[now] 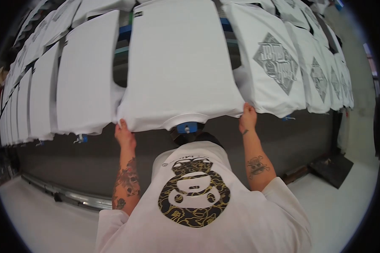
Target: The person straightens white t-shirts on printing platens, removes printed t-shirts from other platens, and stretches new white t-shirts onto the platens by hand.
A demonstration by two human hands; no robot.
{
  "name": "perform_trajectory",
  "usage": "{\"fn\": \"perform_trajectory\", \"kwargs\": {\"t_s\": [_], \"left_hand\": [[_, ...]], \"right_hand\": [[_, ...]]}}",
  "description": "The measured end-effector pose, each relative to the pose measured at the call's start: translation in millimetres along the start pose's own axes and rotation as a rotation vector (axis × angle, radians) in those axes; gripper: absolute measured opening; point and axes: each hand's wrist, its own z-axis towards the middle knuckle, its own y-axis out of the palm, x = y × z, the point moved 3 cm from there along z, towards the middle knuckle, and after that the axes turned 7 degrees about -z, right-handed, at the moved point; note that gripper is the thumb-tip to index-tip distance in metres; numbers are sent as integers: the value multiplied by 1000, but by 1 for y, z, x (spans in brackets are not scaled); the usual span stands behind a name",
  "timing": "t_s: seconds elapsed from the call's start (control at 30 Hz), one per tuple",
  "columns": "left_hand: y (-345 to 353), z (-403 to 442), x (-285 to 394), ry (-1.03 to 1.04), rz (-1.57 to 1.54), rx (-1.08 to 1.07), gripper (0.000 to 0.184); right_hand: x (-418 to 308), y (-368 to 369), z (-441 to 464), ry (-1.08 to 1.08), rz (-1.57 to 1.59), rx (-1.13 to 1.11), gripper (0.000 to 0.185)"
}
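Observation:
A white T-shirt (181,63) lies stretched over a flat board right in front of me, its neckline toward my body. My left hand (125,135) pinches the shirt's left shoulder corner. At the opposite shoulder corner, my right hand (248,119) grips the fabric, a little higher in the view. Between the hands, a blue clamp (187,127) on a dark bracket shows just below the neckline. A small dark mark sits near the shirt's far left edge. The board itself is hidden under the cloth.
To the left, a plain white shirt (86,76) covers the neighbouring board, with more beyond it. On the right, a shirt with a grey diamond print (277,63) hangs beside several similar ones. A dark panel (84,156) runs below the row. A dark slanted plate (331,170) stands at lower right.

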Motion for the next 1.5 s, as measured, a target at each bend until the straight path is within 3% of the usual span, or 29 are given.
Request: {"fn": "perform_trajectory", "kwargs": {"t_s": [0.23,0.7,0.87,1.03,1.43,1.5], "left_hand": [[-1,-2,2,-3,76,-8,37],[3,-4,6,6,121,-15,38],[-2,0,1,-12,49,21,30],[-2,0,1,7,19,-55,38],[-5,3,0,-17,61,-20,43],[0,-1,2,19,57,-8,36]], "right_hand": [[-15,0,-12,-65,-160,122,29],[-16,1,-15,-55,-158,112,27],[-7,-5,-7,-86,-163,74,33],[-10,-2,-10,-107,-135,29,30],[-12,-1,-12,-118,-180,80,28],[-11,-3,-10,-122,-216,93,27]]}}
